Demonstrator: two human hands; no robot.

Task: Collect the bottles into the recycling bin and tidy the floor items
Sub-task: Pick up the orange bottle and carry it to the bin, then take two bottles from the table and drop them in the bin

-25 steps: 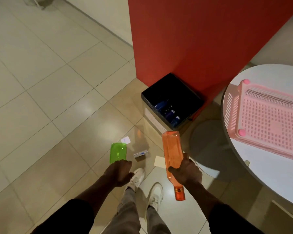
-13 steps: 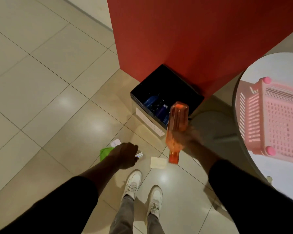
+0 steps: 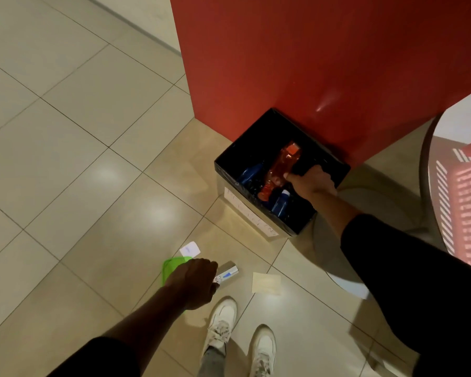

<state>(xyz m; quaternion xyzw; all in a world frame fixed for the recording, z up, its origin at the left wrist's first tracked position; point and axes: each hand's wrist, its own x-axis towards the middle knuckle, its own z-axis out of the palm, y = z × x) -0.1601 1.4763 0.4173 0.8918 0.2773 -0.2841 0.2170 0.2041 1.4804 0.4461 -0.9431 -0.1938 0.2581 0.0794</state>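
My right hand (image 3: 312, 180) reaches over the recycling bin (image 3: 280, 170), fingers loosely curled, fingertips touching the orange bottle (image 3: 279, 170) lying inside among blue bottles (image 3: 249, 172). My left hand (image 3: 193, 281) hangs in front of the bin, fingers curled; whether they hold anything I cannot tell. A green lid (image 3: 172, 268), small box (image 3: 227, 272) and paper slips (image 3: 265, 283) lie on the floor before the bin.

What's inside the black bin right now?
The black bin holds an orange bottle and blue bottles. The right hand covers part of it; its bottom is hidden.
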